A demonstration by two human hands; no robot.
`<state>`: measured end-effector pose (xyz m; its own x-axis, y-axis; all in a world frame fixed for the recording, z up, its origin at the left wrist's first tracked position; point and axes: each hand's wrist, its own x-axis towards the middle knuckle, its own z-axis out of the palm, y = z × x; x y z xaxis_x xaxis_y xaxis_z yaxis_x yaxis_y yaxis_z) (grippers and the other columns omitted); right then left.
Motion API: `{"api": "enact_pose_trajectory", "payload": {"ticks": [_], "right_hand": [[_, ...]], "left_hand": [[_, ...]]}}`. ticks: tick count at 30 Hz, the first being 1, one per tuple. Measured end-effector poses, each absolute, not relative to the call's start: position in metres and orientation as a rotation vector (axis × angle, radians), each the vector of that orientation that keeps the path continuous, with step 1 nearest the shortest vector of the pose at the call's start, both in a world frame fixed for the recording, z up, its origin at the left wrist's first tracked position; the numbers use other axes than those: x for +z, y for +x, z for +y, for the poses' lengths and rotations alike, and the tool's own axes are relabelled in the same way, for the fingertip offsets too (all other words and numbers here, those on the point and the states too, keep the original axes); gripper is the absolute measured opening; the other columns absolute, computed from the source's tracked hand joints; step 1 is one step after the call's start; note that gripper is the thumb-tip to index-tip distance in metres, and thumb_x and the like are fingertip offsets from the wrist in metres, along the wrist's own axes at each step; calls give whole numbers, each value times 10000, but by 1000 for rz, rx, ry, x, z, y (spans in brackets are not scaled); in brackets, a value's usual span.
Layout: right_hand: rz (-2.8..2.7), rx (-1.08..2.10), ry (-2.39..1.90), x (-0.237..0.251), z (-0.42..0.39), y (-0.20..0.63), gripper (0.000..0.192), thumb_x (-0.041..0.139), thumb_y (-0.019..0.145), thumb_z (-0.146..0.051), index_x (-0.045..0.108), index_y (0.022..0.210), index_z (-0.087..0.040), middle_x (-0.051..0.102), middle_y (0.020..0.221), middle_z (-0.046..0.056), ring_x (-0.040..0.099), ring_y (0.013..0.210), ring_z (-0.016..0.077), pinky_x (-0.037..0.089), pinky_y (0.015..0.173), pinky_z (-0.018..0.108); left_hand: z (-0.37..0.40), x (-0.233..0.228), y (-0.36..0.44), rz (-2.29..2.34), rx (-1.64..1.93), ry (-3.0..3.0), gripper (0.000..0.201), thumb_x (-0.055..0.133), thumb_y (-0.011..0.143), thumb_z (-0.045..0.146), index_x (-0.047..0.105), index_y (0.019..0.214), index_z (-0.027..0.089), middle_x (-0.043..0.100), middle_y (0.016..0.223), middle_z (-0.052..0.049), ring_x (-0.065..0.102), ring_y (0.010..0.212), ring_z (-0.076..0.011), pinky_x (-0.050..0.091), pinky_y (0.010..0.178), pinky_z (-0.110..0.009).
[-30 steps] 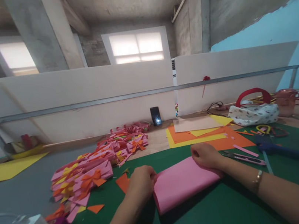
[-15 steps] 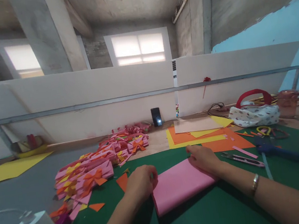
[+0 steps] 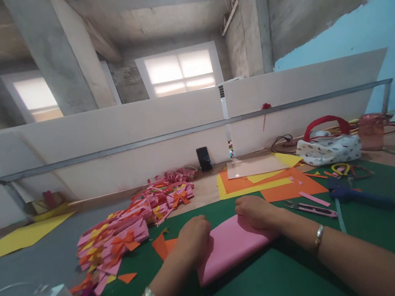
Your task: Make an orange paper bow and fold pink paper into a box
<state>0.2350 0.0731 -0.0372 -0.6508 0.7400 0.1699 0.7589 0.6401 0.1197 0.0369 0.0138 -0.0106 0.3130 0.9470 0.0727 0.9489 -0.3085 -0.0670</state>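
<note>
While both hands press down on it, the folded pink sheet (image 3: 230, 246) lies on the green mat (image 3: 277, 284), right in front of the person. The left hand (image 3: 194, 235) rests curled over the sheet's left end, fingers bent onto the paper; the right hand (image 3: 253, 211) is curled the same way on the far right corner. Neither hand lifts the sheet; both seem to flatten it against the mat.

Judging by how things lie, the sheet is already doubled over into 1 long band, with a rounded fold along its near edge, so the folding looks begun but not sharply creased. No bow or trim is on it yet, unlike the pile of finished pink pieces with orange bows (image 3: 128, 227) to the left. Small orange scraps (image 3: 163, 245) lie just beside the left hand. Farther right, well apart from the sheet, sit snips (image 3: 310, 208), a blue glue gun (image 3: 356, 196) and flat orange and yellow sheets (image 3: 262, 183).
</note>
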Motion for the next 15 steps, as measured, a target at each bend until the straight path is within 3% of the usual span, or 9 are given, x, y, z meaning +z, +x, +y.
{"api": "enact_pose_trajectory", "payload": {"ticks": [5,9,15], "right_hand": [[-2721,-251,-1302,-33,70,233,206,476,803,-214,663,745,-152,640,837,80,590,752,169,342,545,222],[-2712,-221,-1333,-31,70,232,179,519,782,-259,664,739,-162,640,847,76,597,777,181,345,538,226],[-2718,-192,-1345,-30,70,232,212,517,794,-307,663,748,-159,638,846,78,591,768,179,347,556,236]], "left_hand": [[23,-2,44,-1746,91,-2588,212,420,822,251,598,937,250,649,911,-36,599,833,-192,446,669,-290],[33,4,58,-1886,284,-2571,198,493,848,308,587,969,183,628,940,-40,598,813,-159,489,702,-324],[43,-4,86,-2066,336,-2392,308,510,846,337,530,1098,162,569,1099,-71,575,929,-186,488,783,-395]]}}
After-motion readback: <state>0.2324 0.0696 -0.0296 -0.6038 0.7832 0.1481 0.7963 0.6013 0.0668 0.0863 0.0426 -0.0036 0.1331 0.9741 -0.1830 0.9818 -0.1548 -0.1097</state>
